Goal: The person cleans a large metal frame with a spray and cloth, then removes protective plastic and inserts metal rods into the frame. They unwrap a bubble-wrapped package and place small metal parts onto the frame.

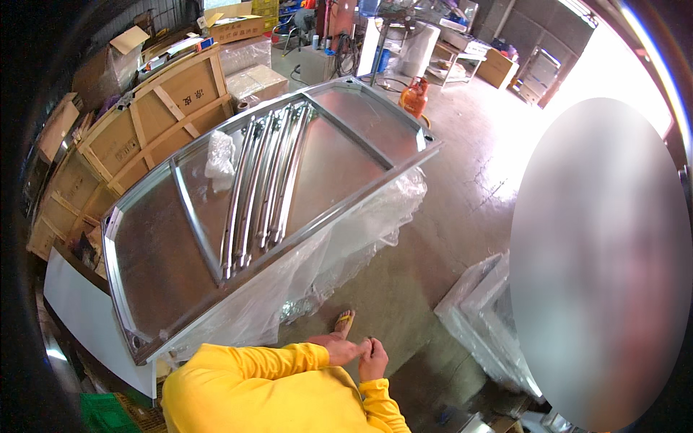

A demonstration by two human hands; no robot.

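Observation:
My left hand (pixel 343 351) and my right hand (pixel 373 361) meet in front of my body, in yellow sleeves. The fingers of both are closed together around a small dark spot too tiny to name. Ahead and to the left lies a large metal frame panel (pixel 339 173) with a shiny sheet inside and crossbars. Several shiny metal tubes (pixel 268 180) rest side by side on it, with dark fittings at their far ends. Beside them sits a bubble-wrapped bundle (pixel 220 160). Neither hand touches the panel.
Clear plastic wrapping (pixel 317 252) hangs under the panel's near edge. Wooden crates (pixel 162 108) line the left. An orange gas cylinder (pixel 414 97) stands beyond the panel. Plastic-wrapped flat pieces (pixel 480 325) lie on the right, beside a large blurred area. A white panel (pixel 94 310) is at lower left.

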